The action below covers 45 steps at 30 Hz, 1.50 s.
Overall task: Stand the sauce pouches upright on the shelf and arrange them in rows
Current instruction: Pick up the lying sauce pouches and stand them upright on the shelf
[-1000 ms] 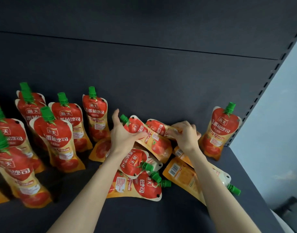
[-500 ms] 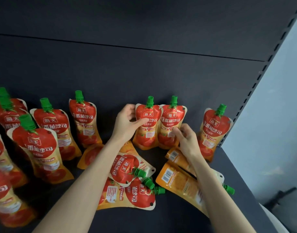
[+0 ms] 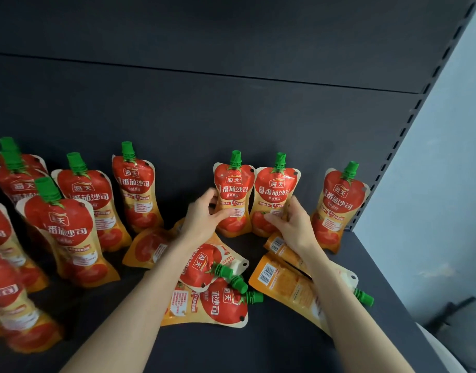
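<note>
Red-and-orange, green-capped plastic sauce pouch [image 3: 233, 196] clasped in left grip [image 3: 204, 215], twin pouch [image 3: 275, 196] clasped in right grip [image 3: 292, 220], near dark shelf [image 3: 258, 351] back edge: seat both bases flat before letting go.

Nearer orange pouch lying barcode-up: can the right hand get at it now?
Probably, after letting go: the right hand grips an upright red sauce pouch; the orange pouch lies beneath its forearm.

Pale wall [image 3: 447, 184] (at right)
</note>
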Tool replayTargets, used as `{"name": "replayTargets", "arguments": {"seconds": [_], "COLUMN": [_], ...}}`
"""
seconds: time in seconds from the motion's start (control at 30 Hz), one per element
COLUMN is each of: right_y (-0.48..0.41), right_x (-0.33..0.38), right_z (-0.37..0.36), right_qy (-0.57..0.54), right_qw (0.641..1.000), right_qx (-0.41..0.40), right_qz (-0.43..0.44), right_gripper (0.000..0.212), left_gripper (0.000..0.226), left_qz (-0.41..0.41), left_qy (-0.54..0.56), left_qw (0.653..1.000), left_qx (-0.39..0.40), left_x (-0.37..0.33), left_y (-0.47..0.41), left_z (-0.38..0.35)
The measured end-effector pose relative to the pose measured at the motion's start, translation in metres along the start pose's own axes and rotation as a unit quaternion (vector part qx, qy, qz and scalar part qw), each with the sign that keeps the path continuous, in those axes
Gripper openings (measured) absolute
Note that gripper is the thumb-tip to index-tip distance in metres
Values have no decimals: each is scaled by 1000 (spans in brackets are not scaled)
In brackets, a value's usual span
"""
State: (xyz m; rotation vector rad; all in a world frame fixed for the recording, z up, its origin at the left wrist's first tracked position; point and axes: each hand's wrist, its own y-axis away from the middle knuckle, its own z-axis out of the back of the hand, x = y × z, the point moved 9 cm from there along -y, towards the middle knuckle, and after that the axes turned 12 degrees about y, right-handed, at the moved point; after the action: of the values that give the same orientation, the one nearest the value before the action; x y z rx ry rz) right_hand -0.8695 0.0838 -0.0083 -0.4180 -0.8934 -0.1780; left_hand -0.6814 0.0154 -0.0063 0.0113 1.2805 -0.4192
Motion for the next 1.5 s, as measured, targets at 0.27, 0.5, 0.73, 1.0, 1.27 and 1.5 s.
{"name": "replayTargets", "arguments": {"seconds": [0.27,0.5,0.73,1.0,1.27,1.5], "right_y": [5,8,19,66,108,132], "right_x": [-3,-3,-4,-2,-35,-64], "right_z": [1,0,3,32,74,93], "right_qy": [16,28,54,147,263,281], "right_qw": [1000,999,996,988,964,956], "right_qx": [13,20,8,-20,7,73], "right_qz": [-13,-38,-76,-30,-41,-45], "right_gripper": [46,46,47,33,32,42], "left_gripper": [46,45,43,41,60,79], "left_qz": [-6,5,21,-34,-104,-156], "left_qy": [-9,-32,-109,-112,-134,-298], "left_qw": [1000,999,993,992,972,934], "left_qx": [-7,-13,-29,-46,161,120], "left_x": [-1,-1,0,-18,-48,-51], "left_y": [9,12,20,72,126,150], "left_z": [0,0,1,-8,-96,-120]}}
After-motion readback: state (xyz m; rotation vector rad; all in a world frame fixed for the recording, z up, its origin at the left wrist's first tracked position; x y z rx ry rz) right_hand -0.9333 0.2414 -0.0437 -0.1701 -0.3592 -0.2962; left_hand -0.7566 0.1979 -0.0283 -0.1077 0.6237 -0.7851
